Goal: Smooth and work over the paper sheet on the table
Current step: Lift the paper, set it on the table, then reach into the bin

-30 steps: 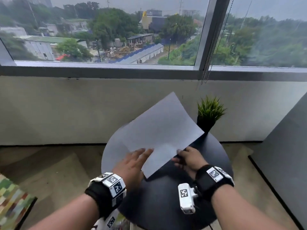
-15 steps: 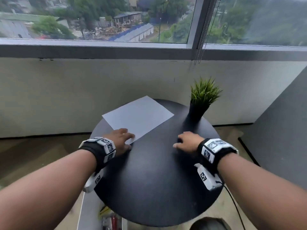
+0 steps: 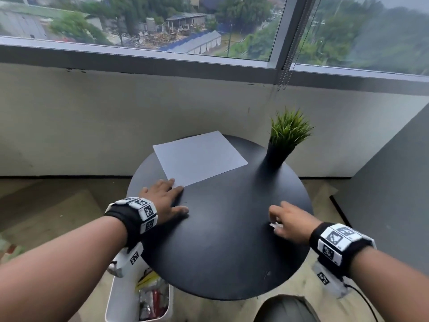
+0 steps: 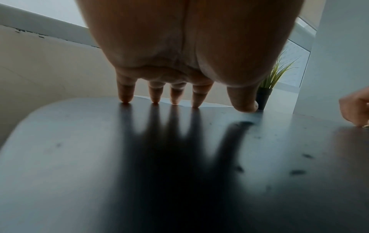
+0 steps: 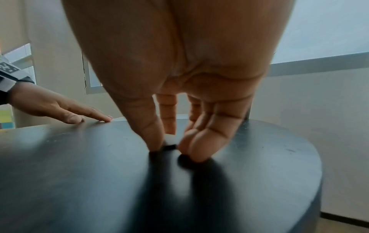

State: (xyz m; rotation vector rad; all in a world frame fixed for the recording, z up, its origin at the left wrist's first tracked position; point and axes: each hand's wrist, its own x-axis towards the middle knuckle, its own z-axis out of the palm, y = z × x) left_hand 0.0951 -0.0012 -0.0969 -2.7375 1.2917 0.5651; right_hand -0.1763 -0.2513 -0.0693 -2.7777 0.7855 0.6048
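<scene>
Under the window, the table holds the sheet; left hand, fingers flat, pins its near corner, so the right hand, loosely curled and empty, should sweep outward from that pin.

High-floor indoor corner, wide window over rooftops, round black table, potted plant

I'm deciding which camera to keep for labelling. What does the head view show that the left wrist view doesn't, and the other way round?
Only the head view shows the whole paper sheet lying flat, the white bin below, and the window scenery. Only the left wrist view shows the left hand from beneath, its straight fingertips touching down at the sheet's near edge. Both show the black round table, the potted plant and the right hand.
</scene>
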